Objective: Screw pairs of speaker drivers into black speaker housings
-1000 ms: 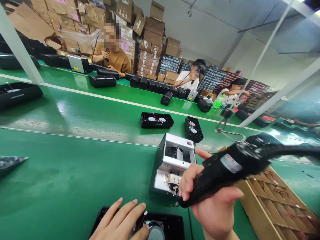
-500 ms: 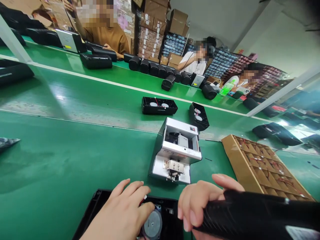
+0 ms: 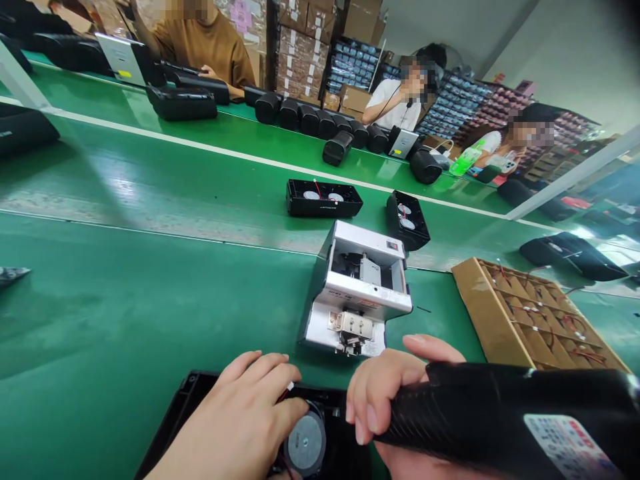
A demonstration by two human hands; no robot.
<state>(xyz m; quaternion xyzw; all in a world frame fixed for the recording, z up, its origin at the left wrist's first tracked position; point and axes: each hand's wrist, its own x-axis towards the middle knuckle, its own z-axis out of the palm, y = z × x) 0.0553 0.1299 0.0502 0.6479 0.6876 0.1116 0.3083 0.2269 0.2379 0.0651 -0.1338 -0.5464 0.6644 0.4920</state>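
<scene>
At the bottom edge lies a black speaker housing (image 3: 173, 407), open side up, with a round grey speaker (image 3: 305, 441) inside. My left hand (image 3: 245, 413) lies over the housing, its index finger and a fingertip lower down pressed against the speaker's left side. Beside those fingers a small white connector (image 3: 290, 386) sticks up. My right hand (image 3: 395, 393) is wrapped round the front of a black electric screwdriver (image 3: 475, 407), held nearly level. Its tip points left, down into the housing just right of the speaker; the exact contact is hidden.
A silver screw feeder (image 3: 360, 293) stands beyond the housing. To its right is a cardboard box (image 3: 470, 293) with wired parts in compartments. Two open speaker housings (image 3: 325, 200) (image 3: 407, 220) sit farther back. Co-workers (image 3: 205, 53) (image 3: 400, 93) are across the green bench (image 3: 125, 300).
The screwdriver and my right hand have shifted slightly left and up, and more of the screwdriver's label shows. My left hand stays on the speaker. The view has tilted slightly.
</scene>
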